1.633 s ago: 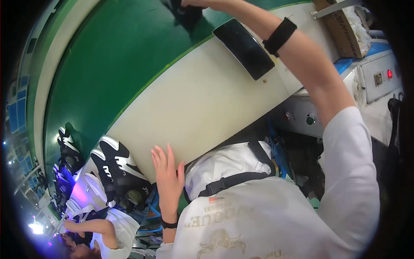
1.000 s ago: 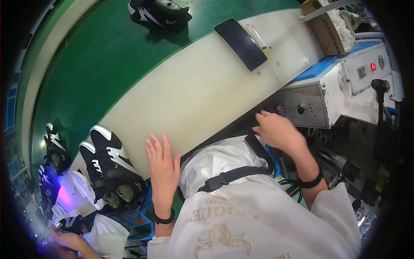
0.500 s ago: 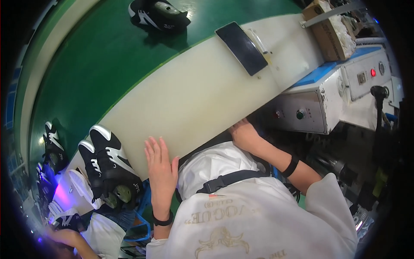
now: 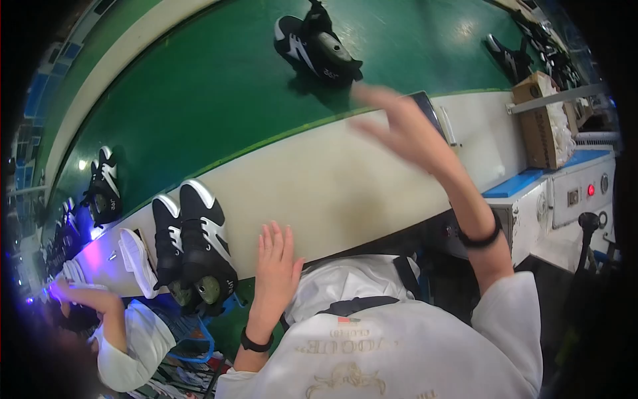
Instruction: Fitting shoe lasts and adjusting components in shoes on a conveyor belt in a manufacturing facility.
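Your right arm extends forward over the white tabletop [image 4: 319, 209], elbow slightly bent. Your right hand [image 4: 402, 126] is blurred, its fingers spread and grasping nothing, and points at the heel of a black-and-white shoe [image 4: 322, 56]. Contact between fingertips and shoe: cannot tell. That shoe lies on the green surface [image 4: 219, 100], just past the yellow-green edge line. Your left hand [image 4: 276, 269] is empty, back uppermost, fingers straight and thumb apart, at the tabletop's near edge. Each wrist carries a black band.

Markings: small pale characters on the shoe's heel; pale lettering and a gold emblem on your white shirt [image 4: 412, 339]; dark writing on the cardboard box [image 4: 535, 130].

Tabletop, left end: a pair of similar shoes [image 4: 207, 243] side by side, white toes away from you, with a white sole-shaped piece [image 4: 137, 263] beside them. A dark flat slab [image 4: 428, 110] sits partly behind your right hand. At right, a pale machine cabinet [image 4: 565, 206] shows a lit red lamp. At lower left, a co-worker [image 4: 133, 349] bends in near the tabletop.
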Action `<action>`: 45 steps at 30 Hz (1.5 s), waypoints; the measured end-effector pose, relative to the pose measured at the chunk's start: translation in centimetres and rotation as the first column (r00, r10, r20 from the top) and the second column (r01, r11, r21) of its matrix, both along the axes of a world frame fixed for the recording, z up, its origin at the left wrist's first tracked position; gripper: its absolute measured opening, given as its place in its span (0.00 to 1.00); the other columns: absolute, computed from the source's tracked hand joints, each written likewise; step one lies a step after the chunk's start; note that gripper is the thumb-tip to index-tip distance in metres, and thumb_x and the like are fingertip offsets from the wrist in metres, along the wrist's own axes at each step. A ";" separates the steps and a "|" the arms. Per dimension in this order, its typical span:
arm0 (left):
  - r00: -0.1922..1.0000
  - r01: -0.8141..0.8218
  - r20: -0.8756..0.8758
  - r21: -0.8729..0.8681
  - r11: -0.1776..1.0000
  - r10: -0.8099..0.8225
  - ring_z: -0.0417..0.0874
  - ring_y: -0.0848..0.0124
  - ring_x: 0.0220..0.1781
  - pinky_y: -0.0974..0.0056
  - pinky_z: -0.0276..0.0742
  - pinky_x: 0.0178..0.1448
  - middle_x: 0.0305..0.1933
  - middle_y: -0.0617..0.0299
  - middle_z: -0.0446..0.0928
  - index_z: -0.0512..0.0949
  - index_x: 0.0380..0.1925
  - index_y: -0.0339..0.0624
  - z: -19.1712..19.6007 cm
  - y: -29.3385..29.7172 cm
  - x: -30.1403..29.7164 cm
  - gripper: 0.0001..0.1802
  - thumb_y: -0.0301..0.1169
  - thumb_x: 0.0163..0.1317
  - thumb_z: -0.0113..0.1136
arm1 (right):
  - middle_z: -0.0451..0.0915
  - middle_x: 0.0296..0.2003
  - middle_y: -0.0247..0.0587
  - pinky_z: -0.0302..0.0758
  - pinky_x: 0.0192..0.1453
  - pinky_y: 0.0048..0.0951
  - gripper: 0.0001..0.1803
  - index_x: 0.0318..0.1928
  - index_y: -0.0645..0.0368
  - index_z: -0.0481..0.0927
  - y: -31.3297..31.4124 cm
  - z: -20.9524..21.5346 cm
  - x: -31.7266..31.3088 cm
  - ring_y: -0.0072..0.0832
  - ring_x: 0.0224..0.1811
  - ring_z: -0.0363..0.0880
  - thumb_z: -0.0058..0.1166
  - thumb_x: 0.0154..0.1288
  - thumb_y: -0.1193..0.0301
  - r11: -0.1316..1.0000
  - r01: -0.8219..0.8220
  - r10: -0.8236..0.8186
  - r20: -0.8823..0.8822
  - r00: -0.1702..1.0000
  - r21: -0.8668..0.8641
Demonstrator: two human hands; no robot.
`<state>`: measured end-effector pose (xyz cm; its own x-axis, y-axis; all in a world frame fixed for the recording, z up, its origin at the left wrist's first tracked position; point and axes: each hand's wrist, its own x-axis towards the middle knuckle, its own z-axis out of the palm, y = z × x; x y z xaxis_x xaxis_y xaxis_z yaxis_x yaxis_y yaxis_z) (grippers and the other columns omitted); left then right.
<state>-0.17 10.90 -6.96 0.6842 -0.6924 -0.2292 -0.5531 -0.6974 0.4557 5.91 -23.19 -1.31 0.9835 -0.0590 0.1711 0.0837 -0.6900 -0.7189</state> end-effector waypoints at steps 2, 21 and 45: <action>1.000 0.005 0.005 -0.031 0.999 -0.004 0.51 0.35 0.77 0.43 0.50 0.78 0.75 0.31 0.52 0.59 0.70 0.29 0.1 -0.2 0.0 0.38 0.33 0.64 0.60 | 0.79 0.36 0.59 0.75 0.50 0.45 0.29 0.40 0.73 0.73 -1.9 -3.1 6.8 0.53 0.40 0.78 0.67 0.59 0.56 0.942 0.274 -0.241 0.178 0.954 -0.192; 0.888 -0.392 -0.424 -0.491 0.778 0.180 0.51 0.38 0.77 0.52 0.56 0.76 0.76 0.26 0.43 0.36 0.75 0.31 3.9 -5.8 -0.2 0.57 0.50 0.64 0.62 | 0.79 0.52 0.49 0.77 0.57 0.33 0.29 0.64 0.69 0.69 10.2 1.4 -11.7 0.32 0.55 0.77 0.62 0.65 0.73 0.962 0.089 0.056 -0.507 0.860 0.257; 0.831 -0.255 -0.557 -0.366 0.895 0.008 0.58 0.44 0.76 0.50 0.58 0.76 0.71 0.40 0.62 0.65 0.66 0.33 3.1 -3.0 1.4 0.42 0.40 0.54 0.72 | 0.73 0.58 0.52 0.67 0.66 0.44 0.27 0.60 0.62 0.71 11.1 -1.8 -6.8 0.48 0.61 0.71 0.56 0.67 0.59 0.757 -0.586 0.575 0.131 0.807 0.289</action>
<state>1.27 7.90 -3.88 0.6312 -0.7161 -0.2980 -0.0563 -0.4255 0.9032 -0.87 -12.09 -3.12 0.8401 0.4678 0.2745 0.4242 -0.2514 -0.8700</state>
